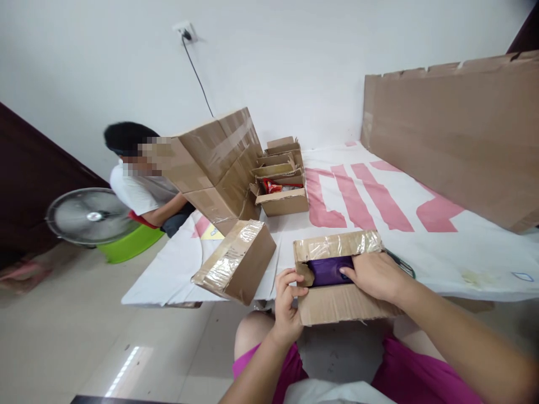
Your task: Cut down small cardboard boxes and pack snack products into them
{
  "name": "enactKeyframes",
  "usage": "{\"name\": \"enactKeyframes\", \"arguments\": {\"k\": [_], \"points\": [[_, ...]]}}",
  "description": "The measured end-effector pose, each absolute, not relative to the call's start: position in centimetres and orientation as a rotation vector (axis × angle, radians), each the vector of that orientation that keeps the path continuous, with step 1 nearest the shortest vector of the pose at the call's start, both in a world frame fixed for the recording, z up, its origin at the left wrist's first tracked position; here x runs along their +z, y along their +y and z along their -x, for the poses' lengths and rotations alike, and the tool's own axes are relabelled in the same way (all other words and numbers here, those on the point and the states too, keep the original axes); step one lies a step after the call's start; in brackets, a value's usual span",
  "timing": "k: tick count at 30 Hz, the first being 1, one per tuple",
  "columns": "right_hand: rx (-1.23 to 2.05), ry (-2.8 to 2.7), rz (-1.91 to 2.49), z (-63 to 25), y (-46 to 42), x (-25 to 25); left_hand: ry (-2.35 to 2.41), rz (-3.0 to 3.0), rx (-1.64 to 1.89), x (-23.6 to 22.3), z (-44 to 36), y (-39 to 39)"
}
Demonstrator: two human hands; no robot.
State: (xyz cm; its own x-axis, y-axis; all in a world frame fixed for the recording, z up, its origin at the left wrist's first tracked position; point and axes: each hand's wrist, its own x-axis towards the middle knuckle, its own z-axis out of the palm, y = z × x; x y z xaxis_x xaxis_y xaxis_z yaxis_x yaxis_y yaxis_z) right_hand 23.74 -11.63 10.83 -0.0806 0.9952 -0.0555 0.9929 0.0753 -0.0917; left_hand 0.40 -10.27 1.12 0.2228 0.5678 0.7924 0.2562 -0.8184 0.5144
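Note:
An open cardboard box (349, 306) sits at the table's near edge, its flaps spread and shiny tape along the far one. A purple packet (326, 271) lies inside it. My left hand (288, 300) holds the box's left end, fingers curled over the edge. My right hand (379, 278) reaches in from the right, its thumb on the packet and the other fingers largely hidden in the box. Behind my right hand, a dark green-edged object (402, 264) is partly covered. To the left stands a closed, taped box (236, 261).
Taped boxes (223, 146) are stacked toward the back left. Beside them are several open boxes (286, 205), one with red packaging (275, 186). A large carton (455, 134) stands right. A person (143, 185) sits beyond the stack, near a fan (90, 216) and green tub (130, 242).

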Motion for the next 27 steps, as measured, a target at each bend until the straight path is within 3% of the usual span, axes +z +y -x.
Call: {"name": "enactKeyframes", "arguments": {"k": [6,15,27], "points": [[0.256,-2.389,2.137,-23.6,-12.1,10.9,0.770,-2.265,1.634,0.9,-0.4,-10.7],[0.864,-2.070,1.956,-23.6,-12.3,10.6,0.786,-2.274,1.632,0.8,-0.3,-10.9],[0.727,-1.932,2.090,-23.3,-12.3,6.9,0.805,-2.395,1.613,0.5,-0.4,-11.4]]}}
